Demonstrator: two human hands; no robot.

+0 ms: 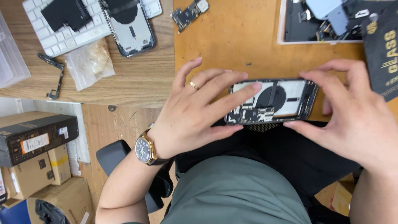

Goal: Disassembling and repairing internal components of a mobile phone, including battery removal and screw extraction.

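I hold the opened phone frame (272, 101) between both hands at the near edge of the worktop (232, 37), its bare insides facing up. My left hand (195, 112) has its fingers (232, 96) clamped on the frame's left end, thumb along the near edge, and my right hand (352, 116) grips the right end, fingers closed on the far and near edges. Far to the left lie another open phone shell (130, 27) on a white keyboard (62, 35) and a small circuit board (188, 13).
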